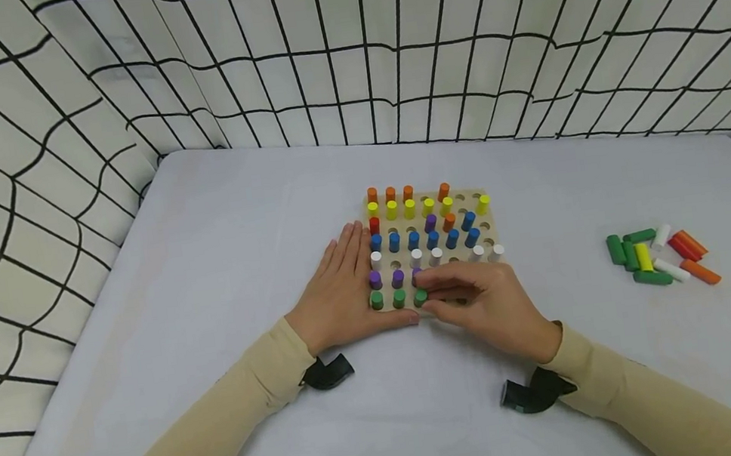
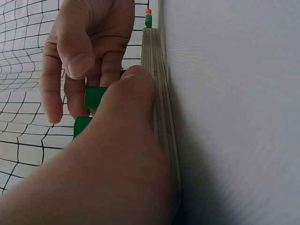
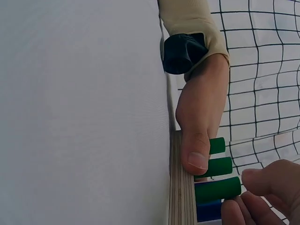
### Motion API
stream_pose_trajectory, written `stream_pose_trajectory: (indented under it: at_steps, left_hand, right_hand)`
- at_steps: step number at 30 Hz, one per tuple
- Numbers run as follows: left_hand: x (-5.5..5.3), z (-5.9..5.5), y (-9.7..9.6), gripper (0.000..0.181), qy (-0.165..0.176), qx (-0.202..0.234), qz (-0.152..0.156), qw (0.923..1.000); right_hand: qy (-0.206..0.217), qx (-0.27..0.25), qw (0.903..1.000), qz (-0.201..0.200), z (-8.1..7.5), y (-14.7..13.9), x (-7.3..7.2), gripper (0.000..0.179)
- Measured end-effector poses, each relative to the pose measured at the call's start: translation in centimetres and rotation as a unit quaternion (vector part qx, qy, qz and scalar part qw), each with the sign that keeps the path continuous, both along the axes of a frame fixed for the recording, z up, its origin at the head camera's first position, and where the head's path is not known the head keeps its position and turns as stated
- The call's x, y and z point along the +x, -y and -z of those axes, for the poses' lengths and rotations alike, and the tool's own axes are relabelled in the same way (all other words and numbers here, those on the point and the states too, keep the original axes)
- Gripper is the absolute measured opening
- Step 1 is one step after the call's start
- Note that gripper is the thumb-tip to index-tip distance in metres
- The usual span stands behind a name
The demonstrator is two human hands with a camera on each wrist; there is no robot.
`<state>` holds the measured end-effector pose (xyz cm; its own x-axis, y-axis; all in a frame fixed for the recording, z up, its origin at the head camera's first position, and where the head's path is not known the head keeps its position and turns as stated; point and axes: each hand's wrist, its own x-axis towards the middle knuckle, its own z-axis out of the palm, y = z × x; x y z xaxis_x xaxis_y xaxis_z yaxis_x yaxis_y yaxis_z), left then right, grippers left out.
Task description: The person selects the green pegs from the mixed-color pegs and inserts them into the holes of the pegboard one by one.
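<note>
A wooden pegboard [image 1: 489, 228] stands with rows of coloured pegs in it. My left hand [image 1: 339, 292] lies flat at its left side, fingers straight, thumb [image 2: 131, 103] along the front edge. My right hand [image 1: 484, 301] is over the front right part of the board, fingers loosely bent. Its thumb [image 3: 258, 182] and fingertips are beside the top of the third green peg [image 3: 220, 188]; I see no pinch around it. Two other green pegs [image 1: 398, 298] stand to its left. Part of the purple row [image 1: 398, 279] and front holes are hidden by the right hand.
Loose green, yellow, white, red and orange pegs lie in a pile [image 1: 650, 261] on the white table [image 1: 232, 199], right of the board. Several holes show among the upright pegs. A black grid over white walls [image 1: 351, 55] bounds the table at back and left.
</note>
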<state>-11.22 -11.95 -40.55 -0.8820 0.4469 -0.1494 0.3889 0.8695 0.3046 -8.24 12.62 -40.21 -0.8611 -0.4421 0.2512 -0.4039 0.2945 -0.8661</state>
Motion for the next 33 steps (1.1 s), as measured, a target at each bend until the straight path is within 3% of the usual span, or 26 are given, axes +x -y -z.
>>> stream_pose_trajectory:
  at_steps: [6, 14, 33]
  left_hand:
    - [0.2, 0.1, 0.2, 0.135, -0.001, 0.003, -0.007, 1.0000]
    - [0.3, 0.1, 0.4, 0.136, -0.001, 0.007, -0.011, 0.9999]
    - [0.0, 0.2, 0.3, 0.138, 0.012, 0.002, -0.005, 0.9999]
  right_hand:
    - [0.009, -0.024, 0.9996, -0.011, -0.5, 0.0, -0.2, 0.034]
    - [0.008, -0.010, 0.9998, -0.013, -1.5, -0.4, -0.5, 0.042]
    - [-0.006, 0.036, 0.9943, 0.100, -4.8, -5.9, -0.9, 0.052]
